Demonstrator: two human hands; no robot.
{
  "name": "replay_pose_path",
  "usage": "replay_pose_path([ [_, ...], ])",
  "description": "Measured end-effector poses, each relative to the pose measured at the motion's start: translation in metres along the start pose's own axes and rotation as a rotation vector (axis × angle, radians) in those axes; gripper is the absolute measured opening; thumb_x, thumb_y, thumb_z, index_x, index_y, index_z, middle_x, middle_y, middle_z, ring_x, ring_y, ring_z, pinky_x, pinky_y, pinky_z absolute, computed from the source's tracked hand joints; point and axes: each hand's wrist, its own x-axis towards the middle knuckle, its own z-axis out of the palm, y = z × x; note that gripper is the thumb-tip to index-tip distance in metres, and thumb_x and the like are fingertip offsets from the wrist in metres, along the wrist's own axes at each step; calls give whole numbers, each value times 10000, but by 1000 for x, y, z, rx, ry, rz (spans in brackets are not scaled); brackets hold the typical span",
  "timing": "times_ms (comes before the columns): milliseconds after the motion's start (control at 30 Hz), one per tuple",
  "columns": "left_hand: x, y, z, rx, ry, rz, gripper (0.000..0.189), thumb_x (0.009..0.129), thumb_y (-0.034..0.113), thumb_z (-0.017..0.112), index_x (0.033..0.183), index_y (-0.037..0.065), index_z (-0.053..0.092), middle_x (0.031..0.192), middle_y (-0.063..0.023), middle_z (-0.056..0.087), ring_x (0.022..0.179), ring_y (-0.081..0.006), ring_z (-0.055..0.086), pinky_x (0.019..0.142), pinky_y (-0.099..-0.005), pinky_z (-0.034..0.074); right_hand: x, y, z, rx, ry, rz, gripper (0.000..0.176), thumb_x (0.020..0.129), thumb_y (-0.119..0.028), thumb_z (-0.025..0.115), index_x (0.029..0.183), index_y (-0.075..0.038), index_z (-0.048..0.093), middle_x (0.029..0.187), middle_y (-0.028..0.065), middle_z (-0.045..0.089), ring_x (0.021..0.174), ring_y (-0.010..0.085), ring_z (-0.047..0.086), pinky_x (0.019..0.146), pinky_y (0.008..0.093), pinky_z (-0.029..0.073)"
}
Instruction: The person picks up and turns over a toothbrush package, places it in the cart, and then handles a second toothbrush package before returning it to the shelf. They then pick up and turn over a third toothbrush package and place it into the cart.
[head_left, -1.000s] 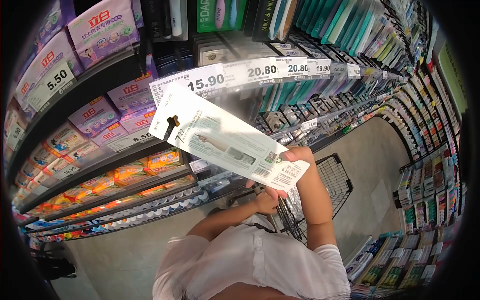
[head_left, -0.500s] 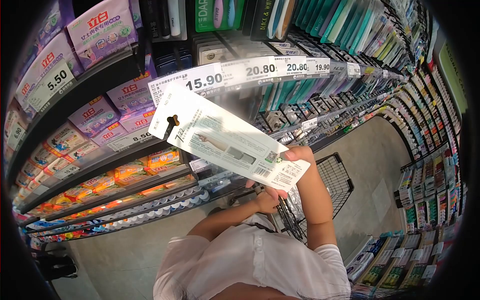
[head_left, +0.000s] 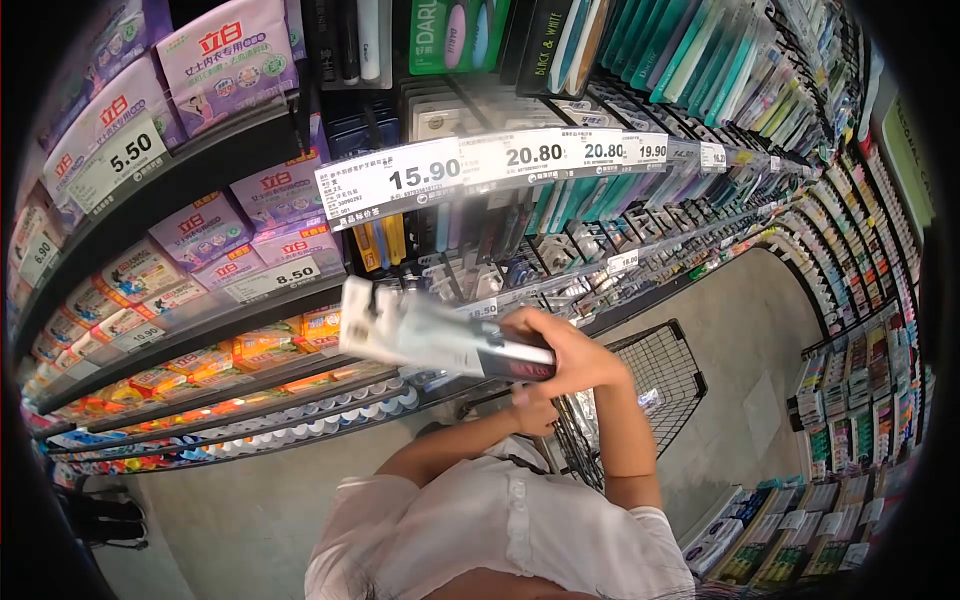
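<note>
My right hand (head_left: 570,352) is closed around one end of a flat toothbrush pack (head_left: 440,335), which is tilted and blurred by motion. Its dark, printed end lies by my fingers, and the pale end with the hanging hole points left toward the shelves. Below it, my left hand (head_left: 535,410) is curled at the near end of a black wire shopping cart (head_left: 660,370), apparently round its handle. The pack and my right hand partly cover that area. A clear-wrapped item (head_left: 650,400) lies in the cart.
Toothbrush packs (head_left: 690,60) hang in rows above a price rail (head_left: 400,180). Purple soap packs (head_left: 225,55) and orange packs (head_left: 260,345) fill shelves at the left. More stocked racks (head_left: 850,390) stand at the right, beyond the grey floor (head_left: 740,300).
My right hand has turned the toothbrush pack from its broad white back to a steep angle and lowered it, uncovering the price rail. My left hand stays by the cart.
</note>
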Motion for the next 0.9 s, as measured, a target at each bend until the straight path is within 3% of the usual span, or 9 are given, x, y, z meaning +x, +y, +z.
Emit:
replay_pose_path([
  [133,-2,7,-11,8,-68,-74,243,659,328,612,700,90,641,654,-122,610,635,-287,616,620,-425,487,-1,18,16,-321,466,185,758,527,-286,844,1108,-9,443,965,134,548,874,232,558,777,344,452],
  [233,-4,6,-8,-17,57,-23,238,650,287,571,660,62,648,636,-137,616,616,-301,622,599,-426,504,7,17,21,-459,635,190,799,524,-303,848,1130,-12,416,974,154,536,865,271,562,761,363,457],
  [533,-5,2,2,-42,22,-39,257,680,303,572,715,57,636,705,-140,617,674,-312,610,641,-438,488,14,19,30,-541,698,190,781,545,-297,837,1118,9,402,994,172,514,868,324,559,748,390,458],
  [767,-7,-1,21,34,217,15,236,673,318,573,672,82,592,631,-131,604,592,-289,609,557,-423,477,10,19,31,-559,766,170,753,552,-337,831,1079,13,424,928,183,537,810,325,579,698,386,475],
  [800,-5,-6,27,7,217,32,239,679,324,568,675,87,597,635,-132,612,589,-294,615,560,-427,483,10,20,31,-575,773,145,741,556,-360,823,1067,11,437,923,178,524,788,341,576,657,399,480],
  [900,-2,-12,36,7,130,54,268,688,346,571,707,82,614,636,-125,618,597,-294,625,577,-434,503,10,17,32,-610,756,207,787,548,-358,842,1077,27,403,906,193,566,786,317,605,702,376,489],
])
